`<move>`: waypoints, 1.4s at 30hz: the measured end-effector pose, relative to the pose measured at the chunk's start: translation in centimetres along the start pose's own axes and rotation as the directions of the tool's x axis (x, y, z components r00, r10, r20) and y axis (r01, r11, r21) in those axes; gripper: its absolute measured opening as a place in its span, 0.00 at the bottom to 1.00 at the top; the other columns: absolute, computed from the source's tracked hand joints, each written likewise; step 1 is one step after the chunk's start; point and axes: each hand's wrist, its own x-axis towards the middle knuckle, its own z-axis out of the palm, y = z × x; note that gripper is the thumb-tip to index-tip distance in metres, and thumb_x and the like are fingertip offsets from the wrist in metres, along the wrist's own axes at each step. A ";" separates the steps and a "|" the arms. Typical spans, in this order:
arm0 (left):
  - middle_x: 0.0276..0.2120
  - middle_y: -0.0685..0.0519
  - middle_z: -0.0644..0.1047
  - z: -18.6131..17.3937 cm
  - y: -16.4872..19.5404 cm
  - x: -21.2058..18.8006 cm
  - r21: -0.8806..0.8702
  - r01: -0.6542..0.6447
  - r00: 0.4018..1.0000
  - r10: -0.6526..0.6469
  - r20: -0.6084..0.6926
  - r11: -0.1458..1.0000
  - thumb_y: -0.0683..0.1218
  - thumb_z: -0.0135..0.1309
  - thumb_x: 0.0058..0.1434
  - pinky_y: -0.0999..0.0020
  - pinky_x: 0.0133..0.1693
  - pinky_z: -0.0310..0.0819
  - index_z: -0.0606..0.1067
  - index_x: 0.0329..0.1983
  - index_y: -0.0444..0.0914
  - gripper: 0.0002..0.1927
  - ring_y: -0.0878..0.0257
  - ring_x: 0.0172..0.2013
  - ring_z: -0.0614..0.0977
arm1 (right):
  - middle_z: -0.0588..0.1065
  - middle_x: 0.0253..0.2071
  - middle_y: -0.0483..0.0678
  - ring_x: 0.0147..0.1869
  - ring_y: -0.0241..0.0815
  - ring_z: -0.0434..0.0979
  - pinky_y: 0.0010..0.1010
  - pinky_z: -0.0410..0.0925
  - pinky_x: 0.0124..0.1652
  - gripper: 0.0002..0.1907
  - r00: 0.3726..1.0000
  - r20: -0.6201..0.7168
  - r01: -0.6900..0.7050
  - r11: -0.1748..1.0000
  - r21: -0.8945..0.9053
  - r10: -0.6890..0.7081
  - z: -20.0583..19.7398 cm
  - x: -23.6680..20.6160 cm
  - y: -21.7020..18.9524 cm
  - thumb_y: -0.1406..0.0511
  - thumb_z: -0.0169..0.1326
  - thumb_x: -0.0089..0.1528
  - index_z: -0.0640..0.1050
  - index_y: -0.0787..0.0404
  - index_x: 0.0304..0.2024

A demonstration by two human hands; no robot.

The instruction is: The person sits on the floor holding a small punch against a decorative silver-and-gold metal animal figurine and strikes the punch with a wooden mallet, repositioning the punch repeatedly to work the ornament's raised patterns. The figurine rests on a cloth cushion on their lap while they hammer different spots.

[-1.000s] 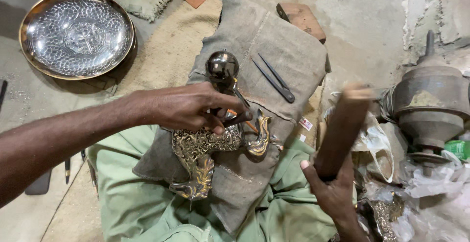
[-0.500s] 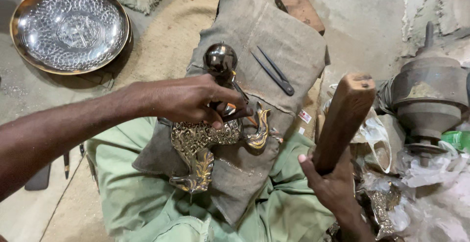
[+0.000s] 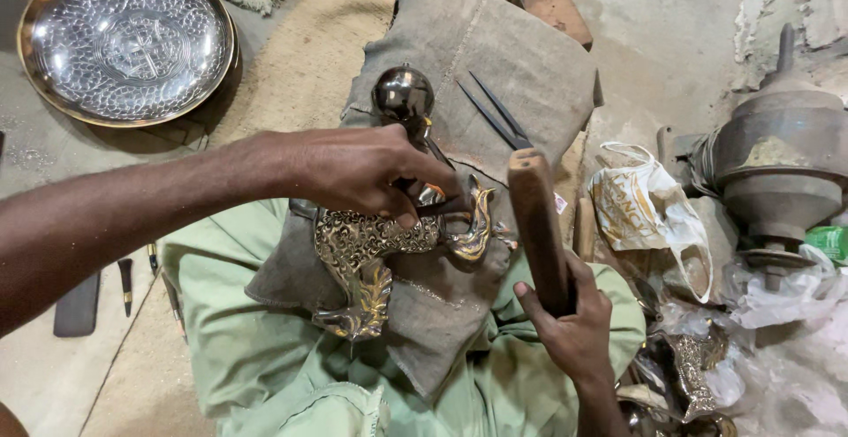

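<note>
Left hand [image 3: 367, 176] pinches a thin punch [image 3: 437, 207] onto the ornate brass piece [image 3: 371, 256], steadied on lap cloth [image 3: 495, 66]; right hand [image 3: 574, 322] fist-grips wooden mallet [image 3: 537, 225] upright, near right.

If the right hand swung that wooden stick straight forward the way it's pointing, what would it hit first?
Probably the thin metal tool that the left hand pinches against the ornate brass piece. The right hand aims the wooden mallet that way, though depth is unclear.

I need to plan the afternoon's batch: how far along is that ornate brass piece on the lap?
Done: the ornate brass piece already carries dense raised patterning. In hand: the left hand pins a thin punch on it, and the right hand holds a wooden mallet upright. Left: I cannot tell how much surface remains. An embossed round tray lies aside.
</note>
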 end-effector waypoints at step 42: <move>0.35 0.52 0.86 -0.3 -0.1 0.5 -0.051 -0.031 0.998 0.034 0.056 0.998 0.44 0.60 0.56 0.58 0.36 0.78 0.75 0.59 0.42 0.25 0.64 0.34 0.86 | 0.77 0.28 0.51 0.29 0.41 0.76 0.35 0.71 0.31 0.27 0.996 0.011 -0.085 0.994 0.072 0.085 -1.1 -0.1 1.3 0.60 0.67 0.58 0.69 0.63 0.53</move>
